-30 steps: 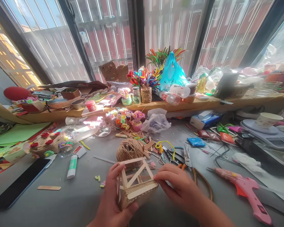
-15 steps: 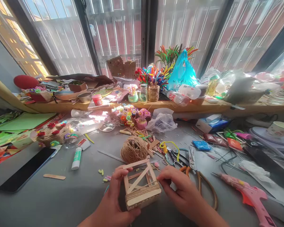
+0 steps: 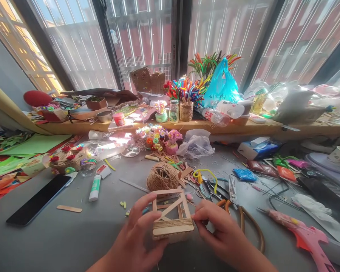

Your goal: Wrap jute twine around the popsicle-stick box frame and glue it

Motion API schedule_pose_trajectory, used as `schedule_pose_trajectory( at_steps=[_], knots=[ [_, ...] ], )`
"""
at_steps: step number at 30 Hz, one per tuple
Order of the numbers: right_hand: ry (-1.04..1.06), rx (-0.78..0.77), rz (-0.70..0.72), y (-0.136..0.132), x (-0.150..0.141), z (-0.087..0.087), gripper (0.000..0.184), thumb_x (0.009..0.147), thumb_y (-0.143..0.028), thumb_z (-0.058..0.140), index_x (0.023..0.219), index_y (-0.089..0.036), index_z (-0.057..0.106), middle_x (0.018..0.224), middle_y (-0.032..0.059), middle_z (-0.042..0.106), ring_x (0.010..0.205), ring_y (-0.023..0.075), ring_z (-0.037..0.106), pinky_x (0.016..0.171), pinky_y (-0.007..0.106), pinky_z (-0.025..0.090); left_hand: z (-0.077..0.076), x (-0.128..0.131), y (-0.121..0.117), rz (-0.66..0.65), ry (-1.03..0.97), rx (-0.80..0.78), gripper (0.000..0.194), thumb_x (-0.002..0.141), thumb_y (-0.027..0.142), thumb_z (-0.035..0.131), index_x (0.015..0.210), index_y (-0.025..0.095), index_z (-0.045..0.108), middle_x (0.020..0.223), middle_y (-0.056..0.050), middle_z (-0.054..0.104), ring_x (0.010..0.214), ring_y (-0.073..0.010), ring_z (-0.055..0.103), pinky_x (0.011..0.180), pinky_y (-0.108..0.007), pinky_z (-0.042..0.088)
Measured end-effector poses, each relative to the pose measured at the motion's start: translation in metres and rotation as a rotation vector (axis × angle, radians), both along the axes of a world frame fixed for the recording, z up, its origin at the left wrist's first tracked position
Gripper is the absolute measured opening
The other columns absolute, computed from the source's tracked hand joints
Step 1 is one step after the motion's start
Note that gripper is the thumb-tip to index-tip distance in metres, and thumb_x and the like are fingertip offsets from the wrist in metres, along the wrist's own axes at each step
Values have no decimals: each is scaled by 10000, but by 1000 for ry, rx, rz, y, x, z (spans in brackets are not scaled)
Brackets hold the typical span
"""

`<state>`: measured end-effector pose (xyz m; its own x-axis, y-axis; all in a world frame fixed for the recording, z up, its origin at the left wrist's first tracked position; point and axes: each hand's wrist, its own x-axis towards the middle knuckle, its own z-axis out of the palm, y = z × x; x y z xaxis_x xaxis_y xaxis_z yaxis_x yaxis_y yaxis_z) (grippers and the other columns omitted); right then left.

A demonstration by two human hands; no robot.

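A small box-like frame of wooden craft sticks (image 3: 173,229) is held low in front of me, with a diagonal stick across its open side. Several rounds of brown twine (image 3: 172,223) wrap its lower part, just above a rounded stick. My left hand (image 3: 137,230) grips the frame from the left, fingers at its upper left side and thumb low underneath. At the frame's right edge, my right hand (image 3: 219,226) is closed in a pinch on the twine's strand; its fingertips partly hide the strand. A ball of twine (image 3: 162,176) rests right behind the frame.
Scissors (image 3: 238,204) lie right of my right hand, and a pink glue gun (image 3: 303,230) farther right. A phone (image 3: 39,200), a glue stick (image 3: 95,187) and a loose craft stick (image 3: 69,208) lie left. Loose sticks and flower crafts (image 3: 172,141) crowd the back.
The frame has turned and tilted slightly, showing its wrapped side more squarely. My left fingers have shifted lower on its left side. My right hand stays pinched at the right edge.
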<state>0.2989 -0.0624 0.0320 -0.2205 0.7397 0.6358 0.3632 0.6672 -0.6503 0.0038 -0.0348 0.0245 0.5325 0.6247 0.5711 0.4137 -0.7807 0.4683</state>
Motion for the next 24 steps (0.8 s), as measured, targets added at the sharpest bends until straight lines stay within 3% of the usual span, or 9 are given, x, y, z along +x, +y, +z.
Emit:
schedule_pose_trajectory(
  at_steps=[5, 9, 11, 13, 17, 20, 22, 24],
  knots=[
    [11, -25, 32, -1, -4, -2, 277, 963, -13, 584, 1051, -270, 636, 868, 12, 706, 753, 184, 674, 697, 252, 534, 3, -5, 11, -129, 39, 134, 548, 948, 60, 676, 1427, 314, 597, 1494, -89, 632, 1588, -334, 436, 1299, -504, 429],
    [8, -26, 30, 0, -5, -3, 267, 963, -15, 569, 1021, -272, 613, 860, 4, 681, 747, 178, 650, 689, 244, 516, 0, -5, 13, -133, 9, 103, 502, 947, 63, 667, 1373, 321, 604, 1524, -78, 613, 1577, -318, 443, 1292, -484, 422],
    [-1, -24, 25, 0, -4, -3, 269, 962, -12, 562, 1015, -272, 607, 853, 2, 675, 741, 177, 646, 687, 246, 509, 0, -4, 11, -127, 34, 103, 538, 977, 72, 631, 1446, 332, 583, 1588, -81, 572, 1602, -320, 419, 1291, -480, 416],
    [-3, -23, 25, 0, -4, -3, 275, 955, -9, 567, 1018, -274, 608, 853, 1, 678, 743, 178, 647, 692, 249, 506, 4, 0, 9, -99, 54, 121, 541, 1025, 190, 652, 1536, 337, 549, 1620, -94, 538, 1597, -338, 427, 1285, -484, 415],
    [6, -37, 24, -1, -5, -3, 271, 955, -15, 568, 1013, -278, 602, 852, -6, 669, 740, 173, 630, 686, 247, 494, 27, 20, 8, -18, 66, 69, 786, 975, 545, 788, 1647, 329, 442, 1675, -132, 493, 1554, -390, 475, 1285, -545, 414],
    [6, -35, 16, -1, -6, -4, 271, 955, -18, 563, 1005, -282, 589, 836, -18, 646, 731, 167, 608, 680, 240, 479, 53, 44, 12, -42, 241, -71, 1000, 815, 499, 956, 1663, 392, 438, 1762, -99, 441, 1613, -441, 407, 1300, -637, 395],
    [2, -32, 10, -1, -6, -4, 274, 949, -16, 564, 1004, -284, 586, 831, -21, 636, 736, 167, 606, 688, 239, 478, 68, 57, 16, -42, 374, -165, 1122, 709, 412, 1030, 1674, 361, 461, 1777, -126, 443, 1604, -487, 418, 1288, -703, 399],
    [0, -37, 24, -1, -6, -4, 276, 946, -17, 572, 1009, -284, 593, 839, -17, 644, 752, 171, 619, 707, 244, 491, 79, 65, 18, -28, 475, -243, 1106, 684, 331, 1035, 1659, 288, 516, 1717, -168, 530, 1543, -501, 499, 1271, -728, 420]
  ],
)
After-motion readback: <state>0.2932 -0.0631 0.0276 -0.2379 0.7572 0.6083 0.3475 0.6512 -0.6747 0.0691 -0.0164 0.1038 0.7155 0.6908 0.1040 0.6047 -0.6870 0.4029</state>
